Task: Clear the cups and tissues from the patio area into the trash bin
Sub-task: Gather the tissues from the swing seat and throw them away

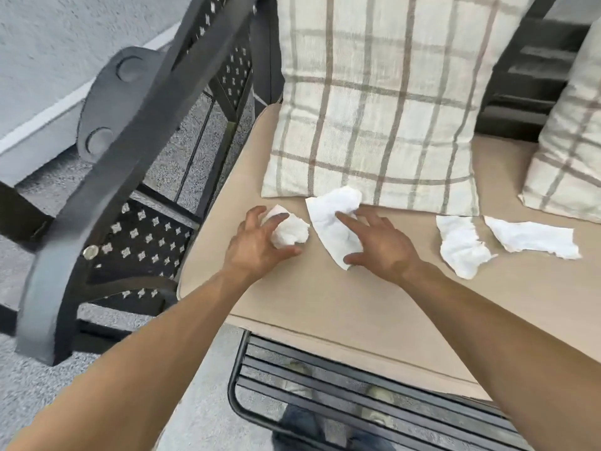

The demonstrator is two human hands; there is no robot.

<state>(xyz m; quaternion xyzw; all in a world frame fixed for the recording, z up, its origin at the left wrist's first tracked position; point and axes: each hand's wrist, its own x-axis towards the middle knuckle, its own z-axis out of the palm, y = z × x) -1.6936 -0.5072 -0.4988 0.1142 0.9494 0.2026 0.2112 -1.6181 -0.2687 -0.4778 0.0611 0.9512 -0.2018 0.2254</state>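
Note:
Several white tissues lie on the tan seat cushion (pixel 292 304) of a metal bench. My left hand (pixel 257 242) curls its fingers and thumb round a crumpled tissue ball (pixel 291 231). My right hand (pixel 377 242) rests spread on a flatter tissue (pixel 331 219) in front of the plaid pillow, index finger and thumb touching it. Two more torn tissues lie to the right: one (pixel 460 245) and another (pixel 533 237). No cup or trash bin is in view.
A plaid pillow (pixel 374 102) leans on the bench back, a second pillow (pixel 572 151) at the right. The dark metal armrest (pixel 107 164) rises at the left. Slatted bench frame (pixel 341 392) shows below the cushion, over grey paving.

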